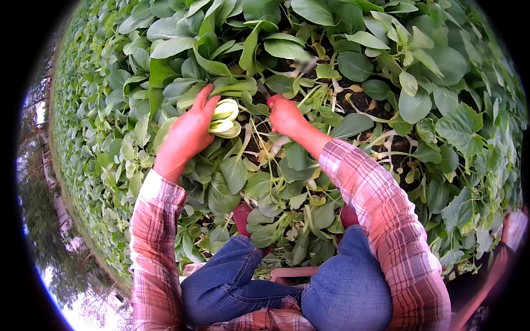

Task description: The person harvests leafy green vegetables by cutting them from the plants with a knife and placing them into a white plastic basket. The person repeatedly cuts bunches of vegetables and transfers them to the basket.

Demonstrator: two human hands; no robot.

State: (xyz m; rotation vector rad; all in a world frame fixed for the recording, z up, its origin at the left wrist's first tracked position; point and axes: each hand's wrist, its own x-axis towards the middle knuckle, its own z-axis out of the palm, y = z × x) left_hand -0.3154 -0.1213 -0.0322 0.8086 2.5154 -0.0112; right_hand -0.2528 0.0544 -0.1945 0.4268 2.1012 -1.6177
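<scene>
Two pale-stemmed heads of bok choy [225, 119] sit in my left hand [192, 118], their cut ends facing right. Just above them, another bok choy stem [242, 87] lies against the fingertips of that hand. My right hand [285, 112] grips the red handle of a knife [262, 89], whose blade points up and away from me, beside the base of that stem. Leaves partly hide the blade, and whether its edge touches the stem I cannot tell. Below my hands lie loose leaves and cut stalks [258, 184] over dark soil.
Dense leafy plants [178, 45] fill the bed ahead and to the left. Broad lobed vine leaves [461, 128] grow at the right. Between my knees shows a pinkish stool or crate edge [294, 272]. Another person's arm [499, 265] appears at the lower right rim.
</scene>
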